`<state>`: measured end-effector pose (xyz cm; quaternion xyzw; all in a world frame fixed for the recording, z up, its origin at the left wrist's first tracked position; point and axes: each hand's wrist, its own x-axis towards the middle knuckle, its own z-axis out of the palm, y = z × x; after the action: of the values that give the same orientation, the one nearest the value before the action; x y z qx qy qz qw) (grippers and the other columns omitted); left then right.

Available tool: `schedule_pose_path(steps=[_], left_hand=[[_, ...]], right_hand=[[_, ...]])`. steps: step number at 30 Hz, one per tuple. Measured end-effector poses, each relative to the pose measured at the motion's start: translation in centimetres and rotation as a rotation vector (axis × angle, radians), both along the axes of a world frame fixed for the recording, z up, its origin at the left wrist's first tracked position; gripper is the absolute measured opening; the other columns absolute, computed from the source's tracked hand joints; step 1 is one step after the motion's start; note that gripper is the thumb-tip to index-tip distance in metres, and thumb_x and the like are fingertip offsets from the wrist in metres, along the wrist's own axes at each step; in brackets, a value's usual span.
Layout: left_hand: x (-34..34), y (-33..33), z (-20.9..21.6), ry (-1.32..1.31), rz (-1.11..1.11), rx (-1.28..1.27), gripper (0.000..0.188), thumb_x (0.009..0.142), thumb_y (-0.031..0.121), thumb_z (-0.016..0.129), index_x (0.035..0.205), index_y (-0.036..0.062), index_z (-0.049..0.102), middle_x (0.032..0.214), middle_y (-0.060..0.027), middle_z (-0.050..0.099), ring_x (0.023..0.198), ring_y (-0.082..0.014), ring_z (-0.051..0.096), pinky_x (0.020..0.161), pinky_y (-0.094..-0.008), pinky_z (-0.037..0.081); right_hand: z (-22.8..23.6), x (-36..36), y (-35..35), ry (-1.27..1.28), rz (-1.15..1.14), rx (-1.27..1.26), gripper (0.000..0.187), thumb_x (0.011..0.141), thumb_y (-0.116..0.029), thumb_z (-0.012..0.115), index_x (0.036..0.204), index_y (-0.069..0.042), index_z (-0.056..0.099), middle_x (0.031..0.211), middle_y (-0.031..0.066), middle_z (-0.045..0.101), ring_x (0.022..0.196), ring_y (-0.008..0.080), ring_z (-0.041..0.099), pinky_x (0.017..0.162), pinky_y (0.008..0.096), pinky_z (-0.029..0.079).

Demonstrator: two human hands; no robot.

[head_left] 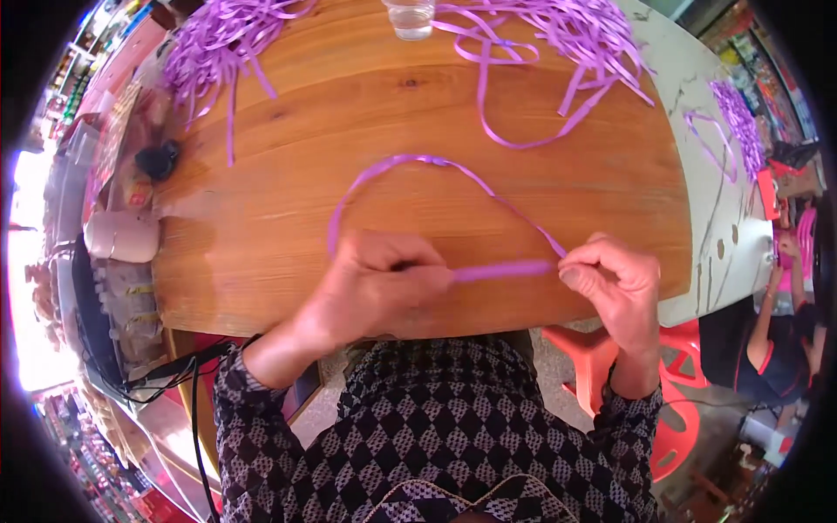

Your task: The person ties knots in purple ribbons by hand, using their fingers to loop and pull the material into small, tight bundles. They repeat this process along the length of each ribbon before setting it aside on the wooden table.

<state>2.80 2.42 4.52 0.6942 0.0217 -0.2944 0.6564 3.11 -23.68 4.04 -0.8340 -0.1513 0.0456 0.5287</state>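
A purple ribbon strap (pixel 405 159) forms a loop over the wooden table (pixel 261 209) in front of me. My left hand (pixel 379 277) is closed on one stretch of it, slightly smeared by motion. Between thumb and fingertips, my right hand (pixel 615 283) pinches the strap where two stretches of it meet. One stretch runs nearly straight between both hands, while the rest arches away from me. Whether the strap has a knot or joint under my right fingertips is hidden.
Piles of purple straps lie at the far left (pixel 222 44) and far right (pixel 575 35), with a clear plastic cup (pixel 410 19) between them. A white cup-like object (pixel 122 236) stands at the left edge. A red plastic stool (pixel 680 436) and another person (pixel 772 349) are at right.
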Motion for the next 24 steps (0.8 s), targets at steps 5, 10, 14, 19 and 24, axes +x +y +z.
schedule_pose_path(steps=[5,10,14,19,24], left_hand=[[-0.2,-0.4,-0.2,0.124,0.221,-0.27,0.022,0.08,0.019,0.066,0.071,-0.0004,0.06,0.06,-0.0026,0.055,0.05,-0.0073,0.046,0.046,-0.0199,0.032],[-0.7,-1.3,0.7,0.147,0.17,-0.181,0.024,0.079,0.021,0.068,0.073,-0.001,0.061,0.058,-0.0023,0.055,0.049,-0.0068,0.046,0.046,-0.0181,0.032],[-0.9,-0.6,0.0,0.108,0.188,-0.174,0.025,0.078,0.022,0.068,0.073,-0.0013,0.061,0.059,-0.0026,0.056,0.049,-0.0068,0.047,0.046,-0.0178,0.032],[-0.7,1.4,-0.5,0.065,0.032,-0.111,0.019,0.08,0.017,0.068,0.082,-0.0005,0.063,0.064,-0.0017,0.058,0.055,-0.0055,0.049,0.05,-0.0176,0.036],[-0.3,-0.2,-1.3,0.136,0.178,-0.517,0.02,0.081,0.008,0.063,0.098,-0.0022,0.06,0.08,-0.0073,0.063,0.061,-0.0069,0.052,0.053,-0.0188,0.04]], right_hand=[[-0.9,0.2,1.8,-0.217,-0.088,0.04,0.007,0.075,0.003,0.064,0.083,0.003,0.064,0.071,0.0071,0.058,0.066,0.0134,0.055,0.06,0.0235,0.042],[-1.2,1.1,5.9,-0.497,0.081,0.131,0.017,0.071,-0.007,0.071,0.084,0.0,0.064,0.077,0.0091,0.062,0.064,0.0218,0.053,0.064,0.0317,0.042],[-1.9,0.5,4.6,-0.327,0.204,0.131,0.017,0.071,-0.009,0.071,0.084,0.001,0.066,0.071,0.0069,0.06,0.063,0.0187,0.052,0.059,0.0302,0.04],[-2.7,-0.4,3.7,-0.142,0.016,0.227,0.011,0.076,-0.003,0.068,0.083,0.003,0.065,0.067,0.0056,0.057,0.062,0.0133,0.051,0.055,0.0253,0.039],[-4.3,-0.5,4.7,-0.634,0.093,-0.104,0.009,0.069,-0.001,0.067,0.075,0.0,0.06,0.063,0.0057,0.053,0.054,0.019,0.046,0.053,0.0323,0.034]])
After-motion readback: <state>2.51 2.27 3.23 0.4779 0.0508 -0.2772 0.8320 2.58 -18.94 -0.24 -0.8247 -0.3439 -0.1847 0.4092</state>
